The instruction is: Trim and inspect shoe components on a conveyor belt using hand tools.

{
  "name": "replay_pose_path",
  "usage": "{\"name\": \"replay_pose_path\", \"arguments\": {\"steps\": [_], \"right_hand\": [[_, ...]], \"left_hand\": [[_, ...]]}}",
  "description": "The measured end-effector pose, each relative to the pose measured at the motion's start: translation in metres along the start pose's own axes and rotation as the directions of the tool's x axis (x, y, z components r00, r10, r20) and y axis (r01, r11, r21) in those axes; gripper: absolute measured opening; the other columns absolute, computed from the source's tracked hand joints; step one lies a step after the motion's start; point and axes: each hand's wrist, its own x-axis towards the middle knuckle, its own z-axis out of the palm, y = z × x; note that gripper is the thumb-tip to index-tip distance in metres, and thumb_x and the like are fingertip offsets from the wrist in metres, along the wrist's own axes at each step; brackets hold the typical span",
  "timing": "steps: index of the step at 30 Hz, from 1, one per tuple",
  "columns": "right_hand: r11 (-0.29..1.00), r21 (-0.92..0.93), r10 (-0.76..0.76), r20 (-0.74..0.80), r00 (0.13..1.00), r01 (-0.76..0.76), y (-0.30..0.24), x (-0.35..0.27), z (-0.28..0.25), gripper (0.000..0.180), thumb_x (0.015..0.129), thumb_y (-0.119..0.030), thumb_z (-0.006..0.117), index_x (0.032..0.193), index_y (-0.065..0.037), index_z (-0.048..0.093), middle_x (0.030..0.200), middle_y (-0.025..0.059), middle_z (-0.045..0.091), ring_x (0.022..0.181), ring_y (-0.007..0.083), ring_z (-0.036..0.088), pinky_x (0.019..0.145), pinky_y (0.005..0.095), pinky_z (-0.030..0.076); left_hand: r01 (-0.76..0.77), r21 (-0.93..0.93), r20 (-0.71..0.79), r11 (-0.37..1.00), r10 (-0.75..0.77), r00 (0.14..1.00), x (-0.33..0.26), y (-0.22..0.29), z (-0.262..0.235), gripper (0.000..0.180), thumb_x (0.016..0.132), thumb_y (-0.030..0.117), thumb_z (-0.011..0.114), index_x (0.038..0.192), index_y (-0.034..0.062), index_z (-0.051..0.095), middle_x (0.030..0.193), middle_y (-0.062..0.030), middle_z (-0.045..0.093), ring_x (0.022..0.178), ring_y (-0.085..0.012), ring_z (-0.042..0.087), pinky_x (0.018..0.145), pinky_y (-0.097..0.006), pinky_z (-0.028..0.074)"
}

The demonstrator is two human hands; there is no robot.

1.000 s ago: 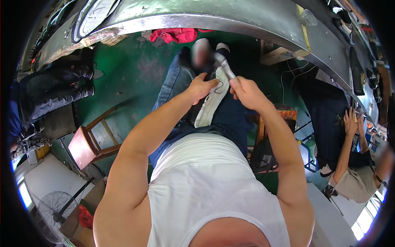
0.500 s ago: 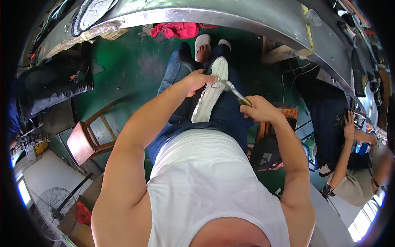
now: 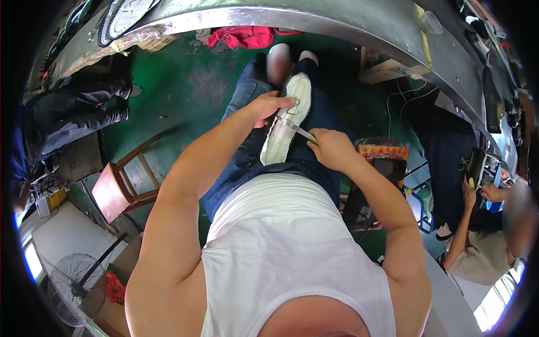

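A shoe (image 3: 281, 139) rests across my lap, its pale, rough underside facing up and its dark edge showing along the rim. My left hand (image 3: 269, 106) is closed on the shoe's left edge, with the thumb laid over the pale face. In my right hand (image 3: 332, 147) is a hammer (image 3: 303, 133) with a slim metal shaft. Its head lies against or just over the middle of the sole, close below my left thumb; contact cannot be told for sure. My right fingers wrap the handle and hide most of it.
A metal-edged bench (image 3: 236, 22) curves across the far side, with red cloth (image 3: 241, 37) beneath it. At left are a wooden stool (image 3: 115, 194) and a fan (image 3: 76, 286). A co-worker (image 3: 483, 247) handles a dark shoe at right. Another person's legs (image 3: 78, 118) show at left.
The hammer has come down and left from its raised position onto or near the sole. My right hand moved slightly left with it. My left hand keeps its hold on the shoe.
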Motion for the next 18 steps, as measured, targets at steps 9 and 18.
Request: {"name": "replay_pose_path", "arguments": {"steps": [9,18], "right_hand": [[0.916,0.35,0.162,0.117,0.98,-0.193,0.02,-0.023,0.016,0.024,0.089,-0.023,0.065,0.095,0.0,0.063,0.083,0.0208,0.065,0.081,0.0388,0.064,0.071,0.0449,0.048],[0.975,0.182,0.113,0.074,0.991,-0.125,0.004,-0.044,0.016,0.022,0.092,-0.017,0.059,0.101,0.003,0.06,0.099,0.0256,0.065,0.089,0.0419,0.065,0.081,0.0479,0.051]], "left_hand": [[-0.033,0.146,-0.118,0.989,0.05,0.992,-0.025,0.007,0.017,0.116,0.076,0.041,0.083,0.156,0.0007,0.01,0.153,-0.0156,0.036,0.142,-0.0246,0.031,0.114,-0.04,0.027],[-0.342,0.006,0.004,0.94,0.342,0.94,-0.016,-0.044,0.016,0.088,0.088,0.02,0.072,0.156,0.0087,0.017,0.139,-0.0138,0.05,0.122,-0.023,0.053,0.105,-0.037,0.041]]}}
